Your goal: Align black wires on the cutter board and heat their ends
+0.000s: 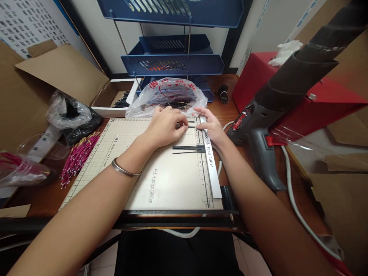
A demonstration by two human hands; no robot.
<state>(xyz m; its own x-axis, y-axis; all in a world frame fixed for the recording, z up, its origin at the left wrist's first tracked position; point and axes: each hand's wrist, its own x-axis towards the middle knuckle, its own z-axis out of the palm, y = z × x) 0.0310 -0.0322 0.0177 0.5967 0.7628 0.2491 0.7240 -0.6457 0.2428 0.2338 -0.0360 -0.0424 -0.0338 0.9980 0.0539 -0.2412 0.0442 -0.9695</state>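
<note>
Black wires (188, 148) lie on the paper cutter (178, 180), their long axis running from nine to three o'clock, right ends meeting the white strip (213, 168). At twelve o'clock from them, the left hand (165, 127) pinches a short wire (191, 127), also pointing to three o'clock; the right hand's (214, 129) grip is loose, fingers spread.

Thin black wires (188, 147) lie side-by-side on the cutter (175, 180)
</note>
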